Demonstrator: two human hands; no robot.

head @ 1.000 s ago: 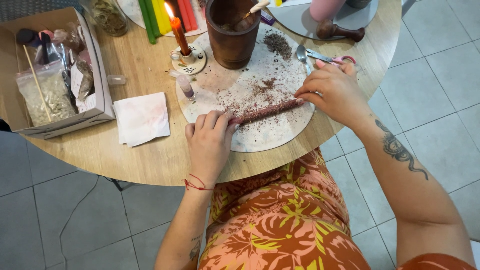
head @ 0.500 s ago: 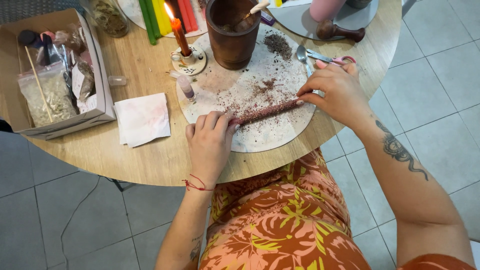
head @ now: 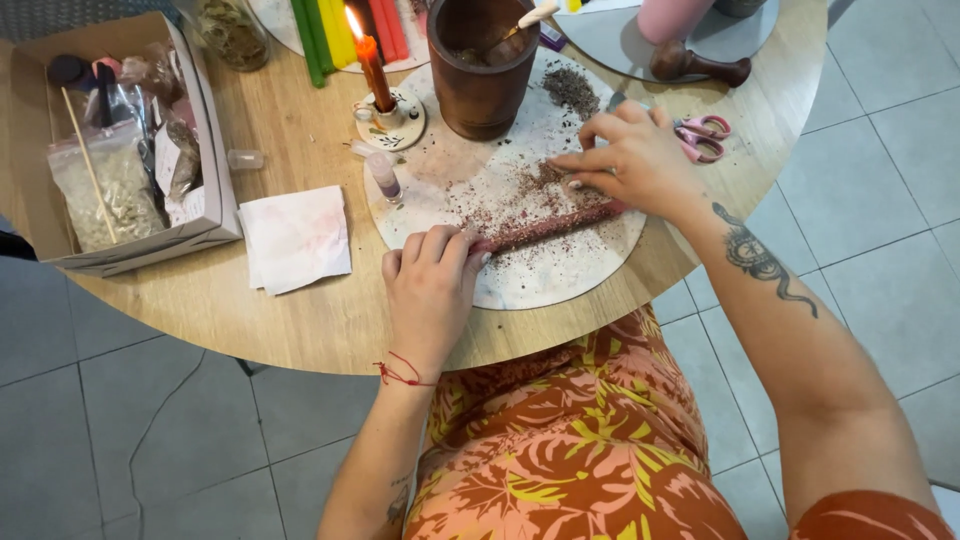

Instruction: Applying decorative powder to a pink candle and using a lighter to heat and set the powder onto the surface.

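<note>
Two hands share our round wooden worktop (head: 300, 320). On it lies a pale round board (head: 520, 270) strewn with dark crumbs, beside a cardboard box (head: 215, 215) of sachets and a brown mortar (head: 480, 75). A folded napkin (head: 297, 238) and a lit orange candle (head: 372, 68) are next in size. Across the board lies the long reddish candle (head: 555, 225), coated in crumbs. Our left hand (head: 432, 285) rests curled on its near end, fingertips pressing; our right hand (head: 630, 160) pinches crumbs just above its far end, fingers narrowed. We judge the stick light, stiff yet brittle (waxy, likely tacky), best held at both ends. Pink scissors (head: 705, 135) lie beyond.
</note>
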